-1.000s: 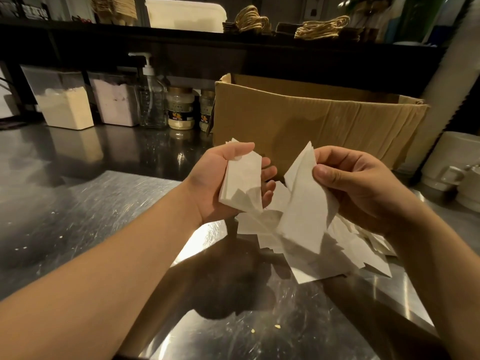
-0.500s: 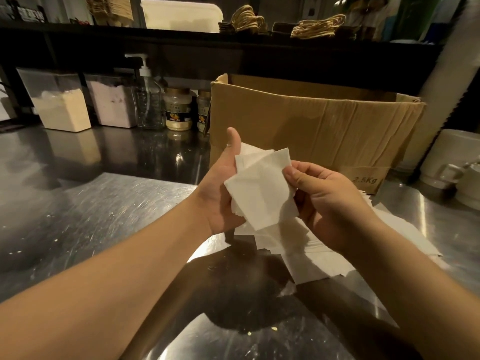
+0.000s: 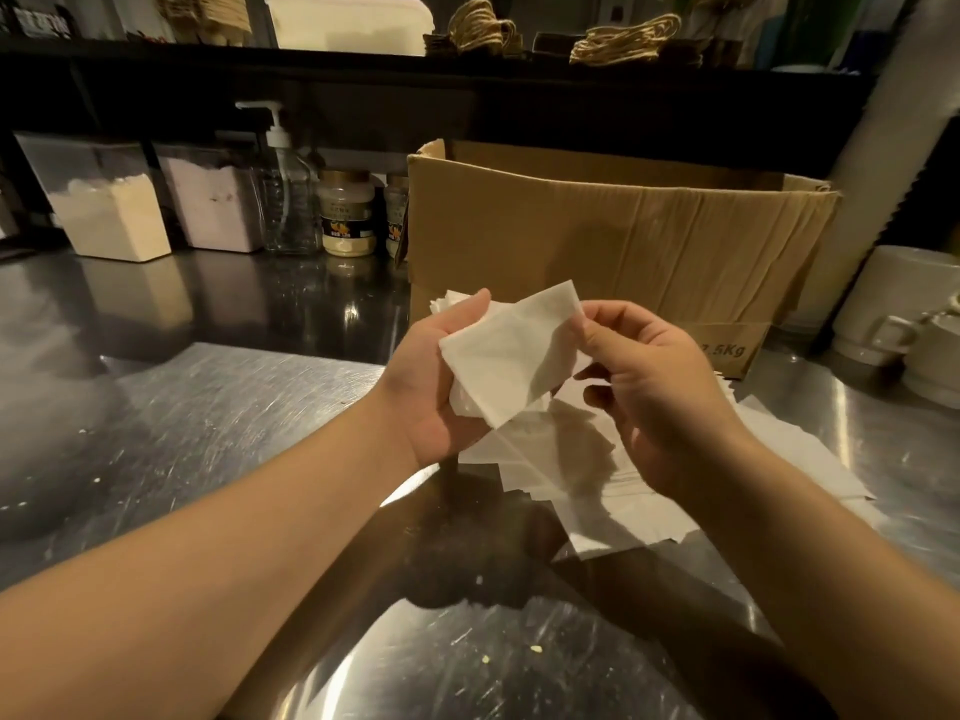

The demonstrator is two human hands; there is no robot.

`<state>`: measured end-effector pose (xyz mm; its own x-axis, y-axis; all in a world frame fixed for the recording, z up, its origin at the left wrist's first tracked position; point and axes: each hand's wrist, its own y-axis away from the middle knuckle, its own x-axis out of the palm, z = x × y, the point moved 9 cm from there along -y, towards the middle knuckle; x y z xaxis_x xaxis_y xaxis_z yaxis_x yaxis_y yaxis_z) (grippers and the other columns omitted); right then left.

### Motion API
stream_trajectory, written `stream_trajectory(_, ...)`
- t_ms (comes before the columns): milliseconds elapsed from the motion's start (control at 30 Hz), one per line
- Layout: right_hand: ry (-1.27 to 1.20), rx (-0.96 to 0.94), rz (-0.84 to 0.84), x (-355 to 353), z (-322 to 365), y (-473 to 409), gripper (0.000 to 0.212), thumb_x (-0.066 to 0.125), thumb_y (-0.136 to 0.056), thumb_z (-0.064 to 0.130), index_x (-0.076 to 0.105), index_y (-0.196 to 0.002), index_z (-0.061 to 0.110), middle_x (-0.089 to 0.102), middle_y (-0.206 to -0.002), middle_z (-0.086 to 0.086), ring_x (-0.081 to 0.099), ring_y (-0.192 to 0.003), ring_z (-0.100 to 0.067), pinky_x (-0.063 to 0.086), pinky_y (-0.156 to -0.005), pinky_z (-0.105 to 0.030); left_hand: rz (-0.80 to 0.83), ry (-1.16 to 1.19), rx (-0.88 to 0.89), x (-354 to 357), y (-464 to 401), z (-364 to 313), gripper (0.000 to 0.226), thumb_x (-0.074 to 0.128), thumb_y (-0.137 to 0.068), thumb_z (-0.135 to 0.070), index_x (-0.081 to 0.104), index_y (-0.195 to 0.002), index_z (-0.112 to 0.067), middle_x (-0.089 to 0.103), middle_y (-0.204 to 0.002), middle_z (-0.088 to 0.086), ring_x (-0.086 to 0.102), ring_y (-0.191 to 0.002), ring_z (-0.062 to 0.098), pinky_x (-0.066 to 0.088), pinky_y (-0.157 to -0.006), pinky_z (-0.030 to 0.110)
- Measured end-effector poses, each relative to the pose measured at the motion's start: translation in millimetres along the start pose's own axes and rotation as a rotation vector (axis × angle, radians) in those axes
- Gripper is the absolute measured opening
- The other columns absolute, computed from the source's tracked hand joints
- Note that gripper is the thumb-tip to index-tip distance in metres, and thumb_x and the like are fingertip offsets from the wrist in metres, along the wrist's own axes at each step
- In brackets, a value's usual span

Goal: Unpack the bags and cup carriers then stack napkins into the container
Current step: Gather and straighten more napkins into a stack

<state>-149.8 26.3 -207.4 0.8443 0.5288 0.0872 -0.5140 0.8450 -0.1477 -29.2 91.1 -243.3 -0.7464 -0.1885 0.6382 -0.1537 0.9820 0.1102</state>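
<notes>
Both hands are raised above the steel counter (image 3: 218, 418), forearms reaching in from the bottom corners and meeting in front of the cardboard box (image 3: 613, 236). Left hand (image 3: 436, 387) is turned palm up, fingers curled under a small bunch of white napkins (image 3: 511, 356), its thumb lying along their upper left edge. Right hand (image 3: 644, 387) faces it, thumb and forefinger pinching the top right corner of the uppermost napkin, the other fingers loosely bent below and not touching the paper as far as can be seen. That top napkin lies flat and tilted, its low corner pointing down between the two wrists. Beneath the hands, a loose pile of napkins (image 3: 597, 491) is spread over the counter, running off to the right under the right forearm and ending near the box's front. Further left along the back stand two tubs of powder (image 3: 109, 210), a pump bottle (image 3: 285, 200) and small jars (image 3: 345, 215); white mugs (image 3: 904, 309) sit at the right edge
</notes>
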Motion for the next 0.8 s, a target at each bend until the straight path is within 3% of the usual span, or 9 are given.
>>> stream_trajectory(67, -0.042, -0.029, 0.047, -3.6, 9.3, -2.2, 0.007, 0.068, -0.095, 0.021, 0.074, -0.094, 0.018, 0.077, -0.095, -0.001, 0.063, -0.092, -0.03, 0.052, -0.08, -0.037, 0.044, 0.039, -0.023, 2.1, -0.1, -1.1, 0.061, 0.057, -0.091, -0.051, 0.06, -0.138, -0.012, 0.066, -0.131, 0.014, 0.066, -0.116, 0.033, 0.05, -0.105, 0.047)
stream_trajectory(100, -0.069, -0.025, 0.08, -4.6, 12.9, -2.8, 0.007, 0.069, -0.094, 0.02, 0.075, -0.096, 0.017, 0.077, -0.096, -0.001, 0.066, -0.096, -0.035, 0.057, -0.086, -0.04, 0.055, 0.036, -0.032, 2.4, -0.8, -0.9, 0.068, 0.059, -0.088, -0.054, 0.054, -0.145, -0.017, 0.064, -0.133, 0.012, 0.063, -0.119, 0.032, 0.048, -0.107, 0.048)
stream_trajectory(200, -0.058, -0.028, 0.171, -4.4, 19.3, -2.7, 0.012, 0.068, -0.093, 0.02, 0.076, -0.101, 0.017, 0.076, -0.101, -0.002, 0.069, -0.106, -0.034, 0.048, -0.105, -0.061, 0.088, -0.058, -0.04, 6.0, -1.3, 0.0, 0.071, 0.056, -0.087, -0.067, 0.052, -0.143, -0.024, 0.065, -0.117, 0.009, 0.065, -0.108, 0.029, 0.056, -0.091, 0.045)
stream_trajectory(300, 0.016, -0.066, 0.17, -4.5, 20.2, -1.8, 0.01, 0.069, -0.091, 0.022, 0.078, -0.095, 0.022, 0.076, -0.1, -0.001, 0.066, -0.107, -0.039, 0.048, -0.103, -0.063, 0.094, -0.17, -0.056, 6.0, -0.8, 2.4, 0.066, 0.052, -0.084, -0.071, 0.064, -0.128, -0.023, 0.07, -0.106, 0.008, 0.069, -0.096, 0.026, 0.06, -0.079, 0.04)
stream_trajectory(367, 0.064, -0.098, 0.155, -3.6, 20.4, -1.1, 0.01, 0.071, -0.09, 0.023, 0.077, -0.098, 0.022, 0.076, -0.1, 0.001, 0.066, -0.107, -0.037, 0.054, -0.098, -0.057, 0.108, -0.177, -0.087, 8.2, 0.1, 6.6, 0.062, 0.051, -0.084, -0.07, 0.078, -0.112, -0.021, 0.072, -0.103, 0.009, 0.071, -0.091, 0.027, 0.061, -0.078, 0.04)
stream_trajectory(434, 0.141, -0.14, 0.152, -0.3, 20.0, 0.0, 0.009, 0.071, -0.091, 0.021, 0.076, -0.098, 0.023, 0.075, -0.095, 0.007, 0.069, -0.096, -0.022, 0.062, -0.081, -0.039, 0.101, -0.213, -0.087, 8.2, -0.9, 9.1, 0.062, 0.046, -0.087, -0.072, 0.083, -0.098, -0.023, 0.074, -0.101, 0.009, 0.073, -0.089, 0.027, 0.061, -0.08, 0.041)
stream_trajectory(534, 0.229, -0.189, 0.139, 5.2, 17.4, 3.7, 0.009, 0.07, -0.092, 0.018, 0.073, -0.098, 0.024, 0.073, -0.087, 0.014, 0.069, -0.079, -0.003, 0.057, -0.057, -0.022, 0.088, -0.277, -0.068, 9.1, -1.3, 8.5, 0.068, 0.041, -0.084, -0.078, 0.074, -0.113, -0.026, 0.075, -0.105, 0.01, 0.075, -0.093, 0.028, 0.062, -0.081, 0.044)
stream_trajectory(701, 0.324, -0.259, 0.069, 7.1, 11.9, 4.6, 0.014, 0.068, -0.095, 0.02, 0.07, -0.107, 0.027, 0.071, -0.097, 0.014, 0.068, -0.092, -0.007, 0.06, -0.068, -0.02, 0.09, -0.309, -0.084, 12.2, 4.8, 11.2, 0.051, 0.062, -0.078, -0.055, 0.064, -0.119, -0.025, 0.074, -0.094, 0.009, 0.071, -0.092, 0.028, 0.059, -0.083, 0.044)
stream_trajectory(801, 0.519, -0.332, 0.093, 10.2, 15.4, 6.1, 0.029, 0.065, -0.097, 0.029, 0.058, -0.125, 0.033, 0.062, -0.119, 0.013, 0.061, -0.109, -0.006, 0.058, -0.085, -0.02, 0.068, -0.235, -0.126, 10.6, 5.5, 12.8, 0.041, 0.066, -0.078, -0.039, 0.066, -0.113, -0.017, 0.069, -0.092, 0.011, 0.068, -0.086, 0.027, 0.055, -0.082, 0.041)
